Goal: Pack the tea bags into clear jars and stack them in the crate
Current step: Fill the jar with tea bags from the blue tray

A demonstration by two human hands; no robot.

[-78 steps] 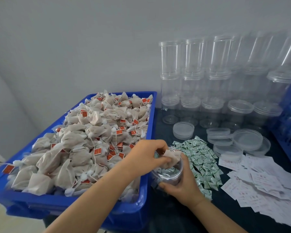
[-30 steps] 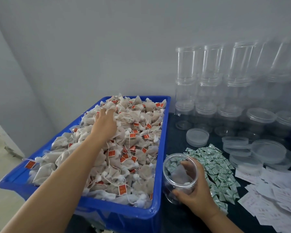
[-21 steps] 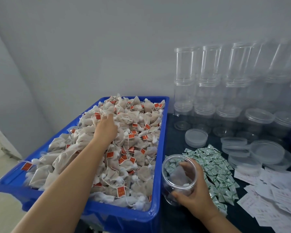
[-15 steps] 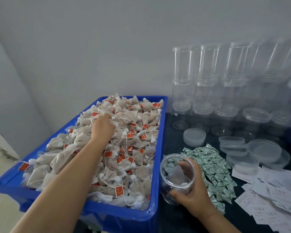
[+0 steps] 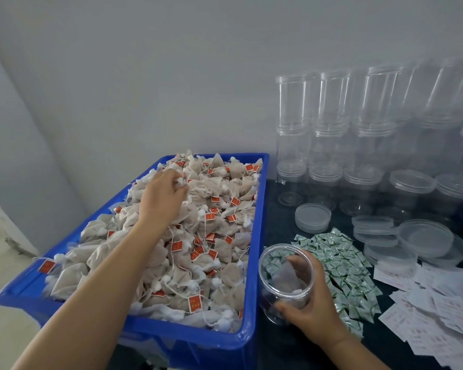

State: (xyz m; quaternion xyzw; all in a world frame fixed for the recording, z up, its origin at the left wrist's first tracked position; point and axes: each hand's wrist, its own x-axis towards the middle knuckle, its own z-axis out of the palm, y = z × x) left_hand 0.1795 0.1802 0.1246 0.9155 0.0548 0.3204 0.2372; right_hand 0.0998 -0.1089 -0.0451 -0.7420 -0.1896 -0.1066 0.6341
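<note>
Tilting toward camera, clear jar (image 5: 288, 279) in right hand (image 5: 312, 313), mouth seemingly up-left, left hand (image 5: 159, 197) pinching tea bags (image 5: 198, 236)

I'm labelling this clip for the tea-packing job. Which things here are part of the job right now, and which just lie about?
In use:
- left hand, picking among the tea bags
- blue bin holding them
- right hand, gripping the open jar
- empty jars, stacked at the wall

Lying about:
- loose lids
- green sachets
- paper slips
</note>
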